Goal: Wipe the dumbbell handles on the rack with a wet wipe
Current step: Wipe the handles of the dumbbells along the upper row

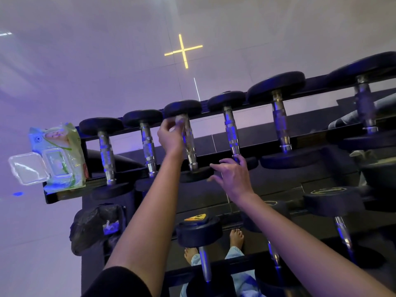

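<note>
Left hand: the left hand (pixel 170 136) is reaching up to the far end of the 3rd dumbbell handle (pixel 189 144), counting from the left end of the rack (pixel 62 196). Its fingers (pixel 166 123) are clenching round a crumpled wet wipe (pixel 179 120).
Wet wipe: sitting inside those fingers and pressing on the handle just under the far black head. Most of it is hiding behind the fingers.
3rd dumbbell handle: running from the left fingers down toward the wrist, with bare chrome showing below the wipe.
Right hand: the right hand (pixel 234 179) is hovering at the near end of the 4th dumbbell handle (pixel 231 129). The upper fingers (pixel 227 161) are touching the chrome and the others are splaying leftward. Gripping or only touching: cannot tell.
Wipe pack: the wipe pack (pixel 62 155) is standing on the rack end, well left of the left fingers, its lid hanging open.
Black bag: the black bag (pixel 96 228) is hanging off the rack side, well below both sets of fingers.
Lower tier: a lower dumbbell (pixel 198 232) is lying beneath the right fingers, and 2 bare feet (pixel 236 236) are showing under it.
</note>
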